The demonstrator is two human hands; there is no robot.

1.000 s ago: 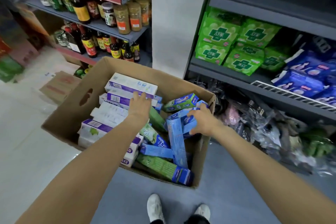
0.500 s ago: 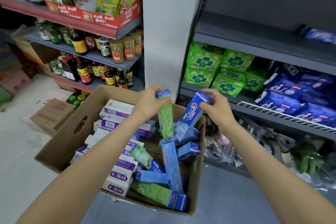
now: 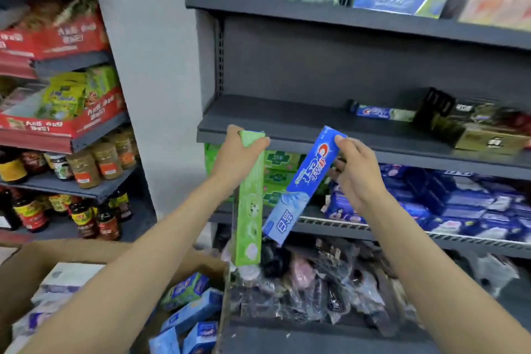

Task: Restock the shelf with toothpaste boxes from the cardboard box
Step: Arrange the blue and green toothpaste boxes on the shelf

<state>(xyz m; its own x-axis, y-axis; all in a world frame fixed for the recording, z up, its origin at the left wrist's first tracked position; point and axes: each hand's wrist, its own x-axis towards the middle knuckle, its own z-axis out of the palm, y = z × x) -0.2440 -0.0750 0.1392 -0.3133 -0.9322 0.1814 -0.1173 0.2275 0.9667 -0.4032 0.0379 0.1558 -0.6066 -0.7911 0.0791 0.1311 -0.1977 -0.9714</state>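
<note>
Dark shelf (image 3: 287,121) nearly bare; cardboard box (image 3: 201,261) holds toothpaste boxes (image 3: 189,313); left hand (image 3: 235,158) grips green box (image 3: 248,210), right hand (image 3: 356,172) blue box (image 3: 301,184).

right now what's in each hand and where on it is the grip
Left hand grips the green toothpaste box at its top end; right hand grips the blue toothpaste box at its upper end.

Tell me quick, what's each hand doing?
Left hand: gripping the green toothpaste box near its top.
Right hand: holding the blue toothpaste box.
</note>
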